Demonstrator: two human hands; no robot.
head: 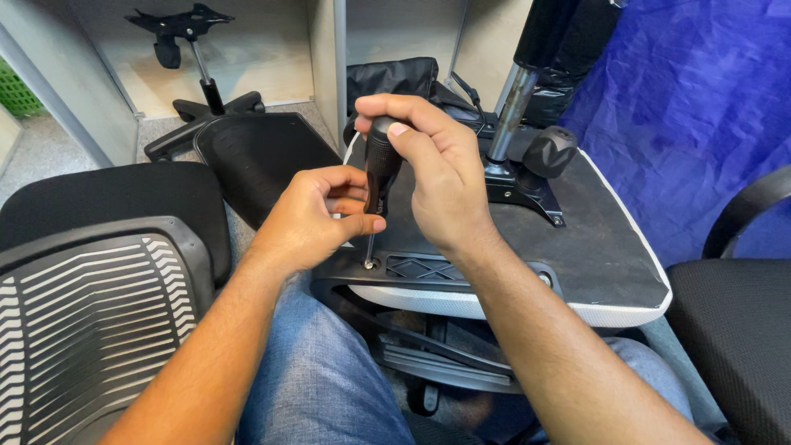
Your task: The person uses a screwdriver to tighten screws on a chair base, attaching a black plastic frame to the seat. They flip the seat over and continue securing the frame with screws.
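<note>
My right hand (437,177) grips the black handle of a screwdriver (381,177) from above and holds it upright. Its thin shaft points down into a screw (368,264) in a black plastic bracket (445,270). My left hand (317,216) pinches the lower end of the handle, just above the shaft, with thumb and fingers. The bracket lies on the underside of an upturned office chair seat (614,272), dark grey with a white rim, which rests over my lap.
A gas-lift column and lever knob (548,150) rise from the seat's mechanism. A chair backrest with a ribbed grey frame (91,313) lies at left. Another chair base (206,107) stands behind. Blue cloth (700,115) hangs at right, beside a black armrest and seat (741,330).
</note>
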